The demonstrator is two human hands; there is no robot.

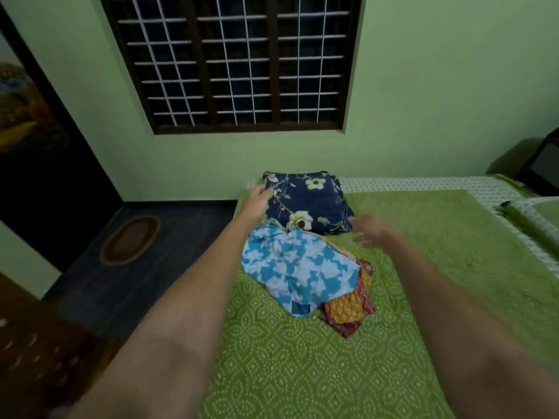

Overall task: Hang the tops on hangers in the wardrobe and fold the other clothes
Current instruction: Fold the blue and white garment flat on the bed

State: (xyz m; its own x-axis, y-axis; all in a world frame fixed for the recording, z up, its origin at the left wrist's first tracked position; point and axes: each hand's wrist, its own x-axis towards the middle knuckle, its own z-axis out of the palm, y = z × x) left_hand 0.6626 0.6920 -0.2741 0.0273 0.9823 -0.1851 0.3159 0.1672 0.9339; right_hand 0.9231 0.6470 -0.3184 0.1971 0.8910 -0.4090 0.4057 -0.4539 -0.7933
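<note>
A folded navy garment with white flowers (pixel 305 201) lies at the far end of the bed. My left hand (pixel 257 199) touches its left edge; whether the fingers curl round the cloth is unclear. My right hand (pixel 370 229), blurred by motion, hovers with spread fingers just right of the navy piece and holds nothing. A crumpled blue and white floral garment (pixel 298 272) lies in front of the navy one. Orange and red printed clothes (pixel 352 306) stick out from under its right side.
The bed carries a green patterned cover (pixel 302 373). A barred window (pixel 239 62) fills the wall behind. An oval mat (pixel 130 240) lies on the dark floor at left, beside a dark doorway (pixel 45 164). A second green bedding edge (pixel 532 219) shows at right.
</note>
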